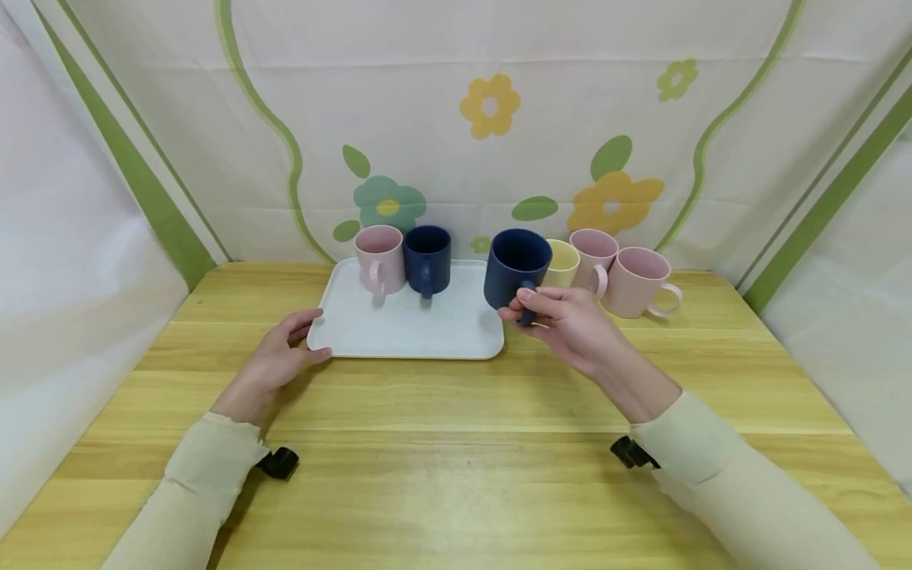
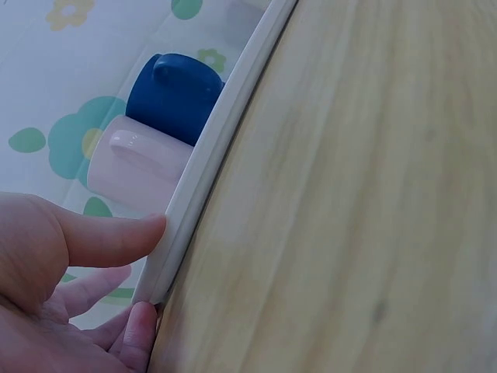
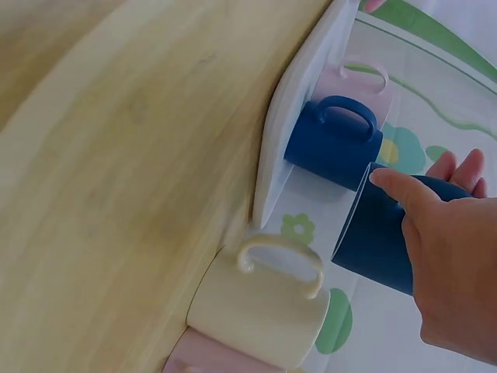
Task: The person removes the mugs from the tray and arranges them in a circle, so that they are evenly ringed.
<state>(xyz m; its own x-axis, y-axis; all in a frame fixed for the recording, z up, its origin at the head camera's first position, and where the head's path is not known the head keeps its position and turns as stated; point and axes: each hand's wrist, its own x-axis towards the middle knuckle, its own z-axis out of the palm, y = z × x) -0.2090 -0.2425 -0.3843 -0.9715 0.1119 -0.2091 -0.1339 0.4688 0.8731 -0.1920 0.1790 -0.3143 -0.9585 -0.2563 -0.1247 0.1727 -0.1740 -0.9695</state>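
My right hand (image 1: 563, 321) grips a navy blue mug (image 1: 513, 273) by its handle, holding it upright in the air by the right end of a white tray (image 1: 399, 336). In the right wrist view the held mug (image 3: 377, 241) is apart from the tray, its handle mostly hidden by the fingers. My left hand (image 1: 281, 356) holds the tray's near left corner, thumb on the front edge and fingers round the side. Standing on the tray at the back left are a pink mug (image 1: 381, 265) and another navy mug (image 1: 427, 261), side by side.
Right of the tray on the wooden table (image 1: 456, 459) stand a pale yellow mug (image 3: 256, 307), partly hidden in the head view, and two pink mugs, one (image 1: 591, 249) beside the other (image 1: 634, 285). A patterned curtain (image 1: 427, 103) hangs behind the table.
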